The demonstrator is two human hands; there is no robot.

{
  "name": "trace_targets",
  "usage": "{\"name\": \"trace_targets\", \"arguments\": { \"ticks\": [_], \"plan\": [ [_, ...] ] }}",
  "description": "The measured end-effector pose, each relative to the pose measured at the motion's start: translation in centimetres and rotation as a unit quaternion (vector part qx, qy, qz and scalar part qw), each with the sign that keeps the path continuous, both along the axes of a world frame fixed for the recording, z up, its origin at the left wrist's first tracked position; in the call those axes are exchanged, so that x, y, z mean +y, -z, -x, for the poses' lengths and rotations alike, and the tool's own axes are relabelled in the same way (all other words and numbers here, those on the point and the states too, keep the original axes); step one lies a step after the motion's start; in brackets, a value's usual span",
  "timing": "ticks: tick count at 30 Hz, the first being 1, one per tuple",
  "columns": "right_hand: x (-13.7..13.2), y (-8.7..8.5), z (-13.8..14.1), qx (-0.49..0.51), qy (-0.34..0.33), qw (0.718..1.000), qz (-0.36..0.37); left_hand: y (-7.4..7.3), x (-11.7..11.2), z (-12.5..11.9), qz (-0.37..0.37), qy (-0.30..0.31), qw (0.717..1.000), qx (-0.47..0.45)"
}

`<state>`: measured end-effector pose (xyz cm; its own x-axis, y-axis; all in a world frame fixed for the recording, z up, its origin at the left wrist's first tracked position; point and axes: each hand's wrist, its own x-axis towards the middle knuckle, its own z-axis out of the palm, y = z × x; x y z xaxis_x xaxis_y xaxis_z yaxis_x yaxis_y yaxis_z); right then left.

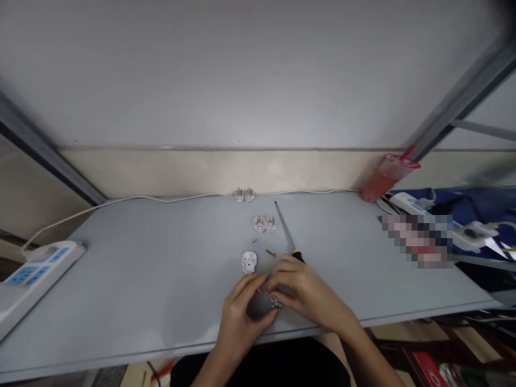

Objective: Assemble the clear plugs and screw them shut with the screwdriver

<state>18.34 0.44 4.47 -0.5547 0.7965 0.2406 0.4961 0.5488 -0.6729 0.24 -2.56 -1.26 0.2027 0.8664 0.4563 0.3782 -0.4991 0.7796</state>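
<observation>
My left hand [245,306] curves near the table's front edge, its thumb against a small white plug part [276,303] with metal bits. My right hand [300,287] is closed over the same spot, thumb and fingers pinched; what sits between its fingertips is too small to name. Just beyond my left fingers lies a white plug shell [249,262]. A brass strip [270,252] and a tiny screw [255,241] rest past it. The screwdriver [286,228] points away, its black handle partly behind my right hand.
Pronged plug pieces lie in a middle pair [265,223] and a far pair [244,194]. A white power strip [44,269] stands at left, trailing a cable [161,200] along the wall. At right are a red drink cup [389,174] and another power strip [411,207].
</observation>
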Motion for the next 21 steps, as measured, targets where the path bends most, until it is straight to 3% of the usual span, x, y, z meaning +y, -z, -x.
{"name": "trace_targets", "arguments": {
  "ticks": [4, 9, 15, 21],
  "plan": [
    [0.5, -0.6, -1.5, 0.044, 0.069, 0.997, -0.002, -0.1, 0.0, 0.1, 0.024, -0.017, 1.000, 0.006],
    [1.5, 1.2, -0.6, 0.022, 0.159, 0.987, 0.013, -0.3, 0.2, 0.3, 0.045, -0.032, 0.998, -0.010],
    [3.0, 3.4, 1.5, -0.051, 0.184, 0.981, 0.033, -0.2, 0.2, 0.3, 0.047, -0.042, 0.997, -0.032],
    [1.6, 2.1, 0.3, -0.019, 0.184, 0.982, 0.022, 0.0, 0.1, 0.4, 0.030, -0.061, 0.998, -0.015]
  ]
}}
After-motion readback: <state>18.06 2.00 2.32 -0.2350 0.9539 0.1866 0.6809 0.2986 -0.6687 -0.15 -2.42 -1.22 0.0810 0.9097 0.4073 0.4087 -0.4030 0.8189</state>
